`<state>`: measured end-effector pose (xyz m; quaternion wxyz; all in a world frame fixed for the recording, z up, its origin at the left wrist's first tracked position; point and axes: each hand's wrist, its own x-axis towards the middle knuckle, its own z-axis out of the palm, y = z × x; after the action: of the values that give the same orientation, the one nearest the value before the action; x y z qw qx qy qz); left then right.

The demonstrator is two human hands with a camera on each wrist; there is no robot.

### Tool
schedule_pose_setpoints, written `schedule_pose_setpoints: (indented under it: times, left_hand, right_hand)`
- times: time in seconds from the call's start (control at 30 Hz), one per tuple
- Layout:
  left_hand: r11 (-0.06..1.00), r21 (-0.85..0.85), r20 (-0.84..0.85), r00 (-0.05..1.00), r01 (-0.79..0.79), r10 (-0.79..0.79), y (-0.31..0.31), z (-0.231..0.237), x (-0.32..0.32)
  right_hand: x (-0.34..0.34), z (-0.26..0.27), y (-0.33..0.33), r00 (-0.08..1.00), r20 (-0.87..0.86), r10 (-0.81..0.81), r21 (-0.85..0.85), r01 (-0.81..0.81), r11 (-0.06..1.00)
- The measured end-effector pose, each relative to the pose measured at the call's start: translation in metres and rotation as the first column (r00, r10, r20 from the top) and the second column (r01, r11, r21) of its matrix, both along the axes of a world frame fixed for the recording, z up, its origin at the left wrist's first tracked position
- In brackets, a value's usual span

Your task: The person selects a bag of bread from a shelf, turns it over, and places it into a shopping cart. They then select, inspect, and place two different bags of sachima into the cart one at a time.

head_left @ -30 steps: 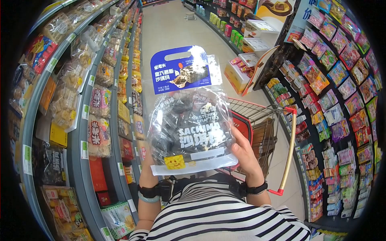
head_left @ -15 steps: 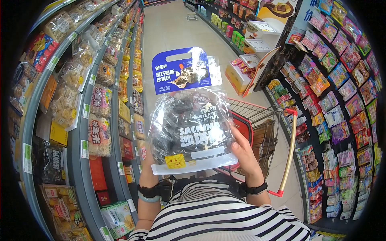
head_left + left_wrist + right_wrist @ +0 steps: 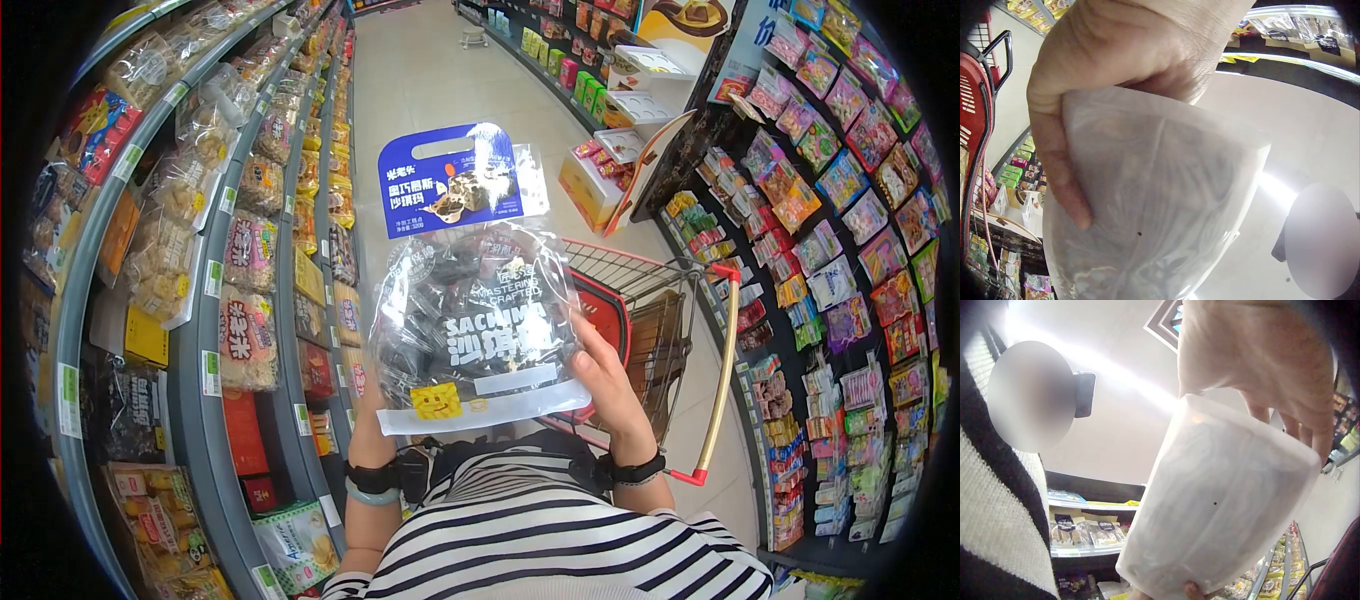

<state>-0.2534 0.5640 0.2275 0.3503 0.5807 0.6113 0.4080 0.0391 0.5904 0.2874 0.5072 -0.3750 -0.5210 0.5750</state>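
Bag (image 3: 440, 345) in hand, not set down

Left hand (image 3: 1107, 62) is clamped on its 8 o'clock corner; right hand (image 3: 610, 380) grips its 4 o'clock edge, thumb in front. Shelving (image 3: 195, 400) stands at 9 o'clock, cart (image 3: 598, 300) at 3. Assessment: lifting appears complete, label inspection likely under way; placement remains outstanding.

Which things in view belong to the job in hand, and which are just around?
In the job:
- SACHIMA bag with blue header card
- left hand, gripping it
- right hand, gripping its other side

Just around:
- shopping cart, untouched
- bagged snacks on the left shelves
- small packets on the right rack
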Motion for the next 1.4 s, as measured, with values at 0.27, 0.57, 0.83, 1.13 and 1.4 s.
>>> schedule_pose_setpoints:
  times: [0.27,0.57,0.83,1.13,1.4]
  left_hand:
    - [0.999,0.039,-0.106,0.994,0.031,-0.027,-0.002,-0.001,-0.003]
    - [0.993,0.021,0.67,0.736,0.112,-0.097,0.027,0.012,0.03]
    - [0.881,-0.223,0.809,0.583,0.418,-0.072,0.092,0.012,0.06]
    - [0.732,-0.224,0.664,0.651,0.644,-0.369,0.152,-0.035,0.14]
    - [0.798,0.034,0.325,0.748,0.602,-0.578,0.205,-0.11,0.211]
  right_hand:
    - [-0.003,0.004,-0.001,0.999,-0.034,0.009,-0.039,-0.011,0.999]
    - [0.007,-0.026,0.008,1.0,-0.016,-0.026,-0.071,0.025,0.997]
    - [0.037,-0.068,0.021,0.93,-0.345,-0.125,-0.383,-0.018,0.924]
    - [0.084,-0.139,0.026,0.855,-0.378,-0.356,-0.339,0.229,0.912]
    - [0.121,-0.226,0.052,0.823,-0.013,-0.567,-0.275,0.543,0.794]
